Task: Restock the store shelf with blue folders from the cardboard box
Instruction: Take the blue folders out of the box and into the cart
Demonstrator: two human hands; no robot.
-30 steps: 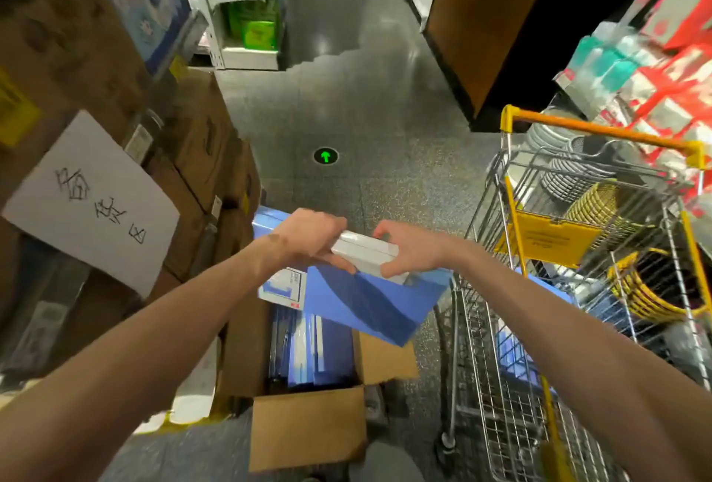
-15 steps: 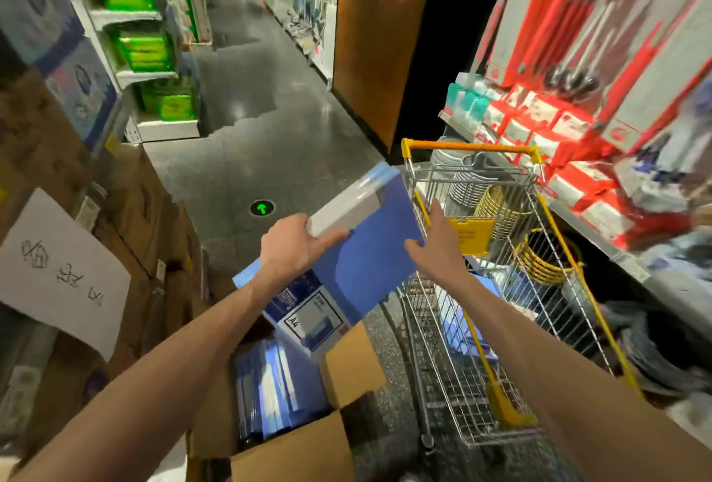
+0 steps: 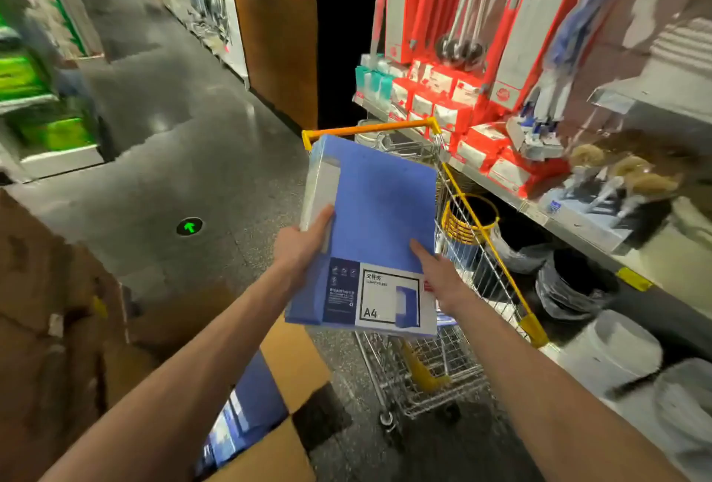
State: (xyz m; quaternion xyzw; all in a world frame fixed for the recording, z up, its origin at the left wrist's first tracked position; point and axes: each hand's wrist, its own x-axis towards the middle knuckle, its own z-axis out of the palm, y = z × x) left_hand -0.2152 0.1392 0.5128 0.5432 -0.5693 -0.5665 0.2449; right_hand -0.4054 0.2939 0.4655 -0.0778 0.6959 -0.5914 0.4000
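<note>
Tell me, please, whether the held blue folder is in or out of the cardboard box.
Out: left hand and right hand hold the blue folder up, clear of the cardboard box.

Floor: dark, speckled, glossy aisle floor [image 3: 215, 157] stretching ahead.
Near left on the floor: an open cardboard box [image 3: 296, 362] with its flaps spread; blue folders [image 3: 258, 393] stand on edge inside.
Far left on the floor: stacked brown cartons [image 3: 50, 327], blurred.
Right of the box: a wire shopping cart [image 3: 435, 369] with yellow trim, standing on its wheels.
Floor marking: a round green arrow [image 3: 189, 227], well beyond the box.
Store shelf: metal edge [image 3: 462, 169] along the right; rows of red-and-white packs [image 3: 481, 142] sit on it, with teal packs [image 3: 371, 82] at the far end.
</note>
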